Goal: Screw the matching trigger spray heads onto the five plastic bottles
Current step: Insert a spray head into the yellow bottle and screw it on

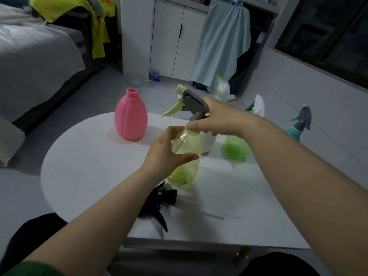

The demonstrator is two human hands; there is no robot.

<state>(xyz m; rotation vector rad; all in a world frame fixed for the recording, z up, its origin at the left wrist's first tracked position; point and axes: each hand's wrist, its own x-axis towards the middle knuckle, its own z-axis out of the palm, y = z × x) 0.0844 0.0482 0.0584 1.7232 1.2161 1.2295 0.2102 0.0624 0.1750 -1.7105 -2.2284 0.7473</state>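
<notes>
My left hand (165, 154) grips the shoulder of a clear yellow-green bottle (186, 162) standing near the table's middle. My right hand (217, 120) holds the collar of a grey spray head with a pale green trigger (189, 102) at that bottle's threaded neck. A pink bottle (131, 118) without a head stands at the back left. A black spray head (157, 206) lies near the front edge, partly under my left forearm. Behind my right arm stand a white bottle (208, 143), a green bottle (235, 147) with a white-and-green head (257, 105), and a blue bottle with a grey head (299, 124).
The round white table (89, 156) carries all of these. Beyond it on the tiled floor stand a clear spray bottle (221, 88) and a glass jar (134, 78). A bed sits at the left, a white cabinet and hanging cloth at the back.
</notes>
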